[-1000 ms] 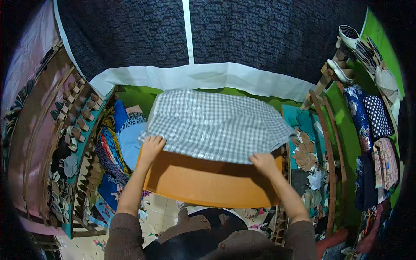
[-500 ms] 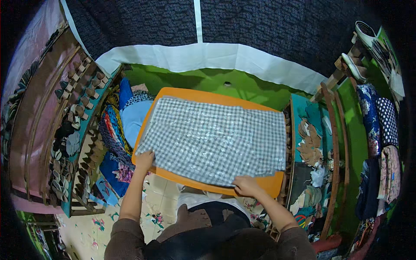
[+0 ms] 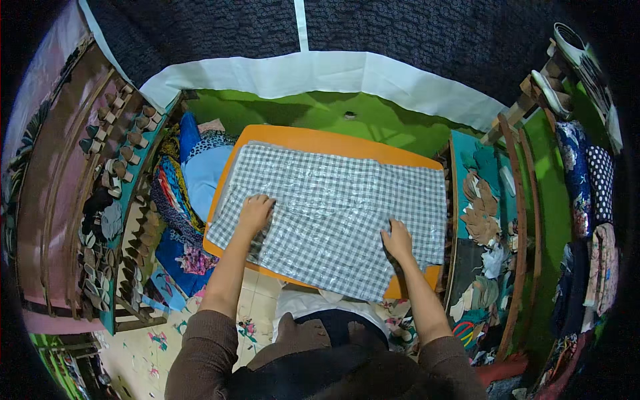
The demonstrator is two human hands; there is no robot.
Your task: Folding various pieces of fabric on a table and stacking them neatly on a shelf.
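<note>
A grey-and-white checked sheet (image 3: 327, 200), shiny like plastic, is spread over an orange table (image 3: 287, 137). Its near edge reaches past the table's near side right of the middle, and creases run across it. My left hand (image 3: 257, 212) rests on the left half of the sheet, palm down with the fingers reaching forward. On the right half, my right hand (image 3: 399, 241) touches or hovers just over the sheet, its thumb apart from the fingers. Neither hand grips anything that I can see. Orange tabletop shows along the far side and at the near right corner.
Left stands a rack (image 3: 127, 180) with rows of shoe parts; coloured fabrics (image 3: 203, 177) pile between it and the table. Right of the table, a teal shelf (image 3: 470, 150) holds brown cut pieces (image 3: 481, 210) and scraps. Folded fabrics (image 3: 603, 260) hang farther right. Scraps dot the tiled floor.
Both hands have left the sheet's near edge and moved forward onto its surface. The sheet's near edge has shifted toward me, lapping over the table's near side. The view has tilted slightly.
</note>
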